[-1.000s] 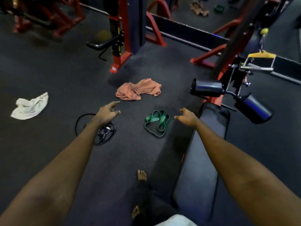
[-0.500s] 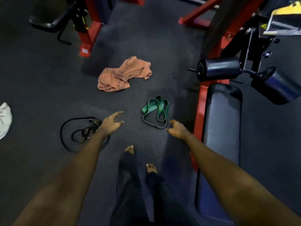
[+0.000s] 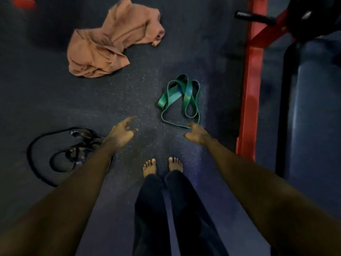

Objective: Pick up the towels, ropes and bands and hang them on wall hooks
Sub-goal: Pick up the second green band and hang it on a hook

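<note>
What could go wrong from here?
The right hand is by only the near edge of the band, whose loops cross: a one-strand grab may leave it dangling. The rope lies coiled close to the bare feet: a step left could catch it. The red frame stands close beside the band: knuckles could hit it.

Gym floor and machine parts, right side.
We see a dark speckled floor (image 3: 46, 93), a red steel frame (image 3: 251, 89) running up the right, a blue padded bench (image 3: 313, 108) just beside it, and a black bar (image 3: 254, 16) at the top.
</note>
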A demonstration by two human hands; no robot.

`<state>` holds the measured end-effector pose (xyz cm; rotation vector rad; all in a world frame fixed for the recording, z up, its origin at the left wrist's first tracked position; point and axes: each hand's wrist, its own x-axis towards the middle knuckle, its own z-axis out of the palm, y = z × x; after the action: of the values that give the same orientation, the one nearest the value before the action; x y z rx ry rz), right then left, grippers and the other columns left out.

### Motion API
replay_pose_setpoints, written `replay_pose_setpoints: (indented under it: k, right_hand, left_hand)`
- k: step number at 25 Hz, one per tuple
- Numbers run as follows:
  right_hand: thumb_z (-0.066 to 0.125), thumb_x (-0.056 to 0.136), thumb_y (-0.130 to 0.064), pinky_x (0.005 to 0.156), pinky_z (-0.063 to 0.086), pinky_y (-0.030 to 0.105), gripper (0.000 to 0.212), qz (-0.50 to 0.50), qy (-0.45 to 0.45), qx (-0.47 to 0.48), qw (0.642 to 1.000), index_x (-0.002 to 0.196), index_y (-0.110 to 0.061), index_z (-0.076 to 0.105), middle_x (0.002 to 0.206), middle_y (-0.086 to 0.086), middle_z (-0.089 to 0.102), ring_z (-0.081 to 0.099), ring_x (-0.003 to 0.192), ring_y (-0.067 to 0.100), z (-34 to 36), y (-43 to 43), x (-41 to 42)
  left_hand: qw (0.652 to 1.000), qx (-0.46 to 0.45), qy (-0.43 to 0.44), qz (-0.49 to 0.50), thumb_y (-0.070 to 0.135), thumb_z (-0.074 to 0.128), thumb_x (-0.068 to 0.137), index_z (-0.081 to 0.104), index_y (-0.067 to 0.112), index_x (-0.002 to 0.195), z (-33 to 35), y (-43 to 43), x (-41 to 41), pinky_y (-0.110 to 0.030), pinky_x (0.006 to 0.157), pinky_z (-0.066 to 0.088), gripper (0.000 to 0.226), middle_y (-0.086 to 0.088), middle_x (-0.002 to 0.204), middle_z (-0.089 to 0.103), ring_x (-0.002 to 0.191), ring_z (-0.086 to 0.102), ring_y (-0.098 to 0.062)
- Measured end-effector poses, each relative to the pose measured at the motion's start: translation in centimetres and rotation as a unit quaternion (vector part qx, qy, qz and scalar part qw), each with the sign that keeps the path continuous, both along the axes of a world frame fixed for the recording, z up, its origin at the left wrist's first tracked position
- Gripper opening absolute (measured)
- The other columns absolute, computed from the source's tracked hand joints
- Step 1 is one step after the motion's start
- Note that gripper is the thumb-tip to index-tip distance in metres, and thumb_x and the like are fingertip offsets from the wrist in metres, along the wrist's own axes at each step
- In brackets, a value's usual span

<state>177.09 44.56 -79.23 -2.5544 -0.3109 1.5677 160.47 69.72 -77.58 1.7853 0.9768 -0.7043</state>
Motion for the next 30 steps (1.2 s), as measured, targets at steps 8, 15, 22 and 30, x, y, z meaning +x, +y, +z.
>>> replay_pose_setpoints:
  k: [8,15,22,30]
  right_hand:
    - [0.064,0.089,-0.028,0.102,0.046,0.043,0.063,0.029,-0.024,-0.046,0.998,0.141,0.0,0.042,0.143,0.022,0.046,0.05,0.127,0.039,-26.2,1.5,0.3]
    - [0.054,0.097,-0.028,0.117,0.016,0.051,0.041,0.124,-0.084,-0.08,0.985,0.133,-0.009,0.051,0.135,0.015,0.056,0.05,0.129,0.03,-32.0,0.6,-1.7]
    - [0.053,0.095,-0.04,0.106,0.04,0.045,0.039,-0.03,-0.018,-0.013,0.999,0.119,-0.009,0.056,0.12,0.014,0.063,0.057,0.113,0.033,-18.3,0.4,-0.2]
    - [0.064,0.087,-0.033,0.082,0.045,0.026,0.033,-0.115,-0.052,0.129,0.984,0.116,-0.017,0.066,0.112,0.007,0.069,0.063,0.105,0.024,10.7,2.0,5.5]
  left_hand:
    - [0.999,0.011,0.015,-0.03,0.025,0.06,0.095,0.033,0.037,0.15,-21.7,-0.2,0.6,-0.038,0.106,0.042,0.062,-0.004,0.149,0.045,0.132,0.047,-0.023]
    - [1.0,0.003,0.009,-0.024,0.02,0.059,0.095,0.037,0.045,0.145,-25.5,0.1,-1.0,-0.017,0.063,0.039,0.06,0.011,0.099,0.053,0.081,0.048,-0.001]
    - [1.0,0.013,-0.028,-0.004,0.019,0.059,0.096,0.038,0.038,0.146,-12.1,-0.9,2.2,-0.026,0.076,0.045,0.058,0.005,0.122,0.055,0.096,0.054,-0.012]
    - [0.993,0.061,-0.089,-0.052,0.022,0.061,0.093,0.042,0.035,0.145,13.7,-1.0,8.0,-0.027,0.088,0.04,0.057,-0.007,0.139,0.053,0.123,0.052,-0.024]
